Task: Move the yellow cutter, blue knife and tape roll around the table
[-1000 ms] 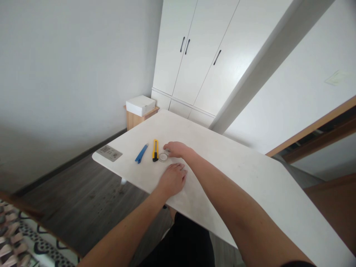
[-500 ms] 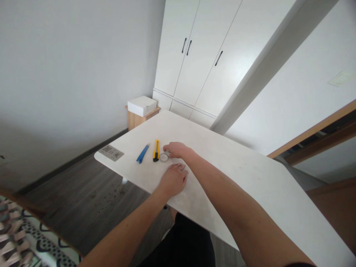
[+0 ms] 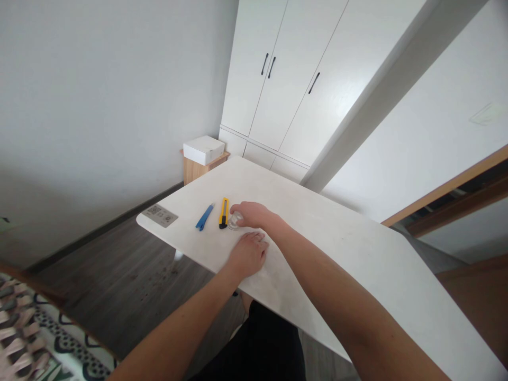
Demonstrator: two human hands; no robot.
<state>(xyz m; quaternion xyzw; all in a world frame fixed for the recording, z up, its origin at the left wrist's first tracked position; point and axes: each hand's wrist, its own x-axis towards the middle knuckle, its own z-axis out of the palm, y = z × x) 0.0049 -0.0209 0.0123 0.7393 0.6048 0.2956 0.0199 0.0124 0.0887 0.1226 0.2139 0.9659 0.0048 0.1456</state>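
My right hand reaches across the white table with its fingers curled round a small clear round object. Its kind is hard to make out, and the hand covers part of it. Just left of that object lies a yellow utility knife with a black end. Further left is a blue pen-shaped tool with a pale tip and a forked end. My left hand rests palm down on the tabletop near the front edge, fingers extended, holding nothing.
A grey printed label is stuck on the table's left corner. Beyond it, a white box sits on a wooden stand. White cupboards stand behind the table. Patterned fabric shows at lower left.
The fingers of my right hand have closed round the clear round object, which now looks tilted up. My left hand, the knife and the blue tool stay in place.
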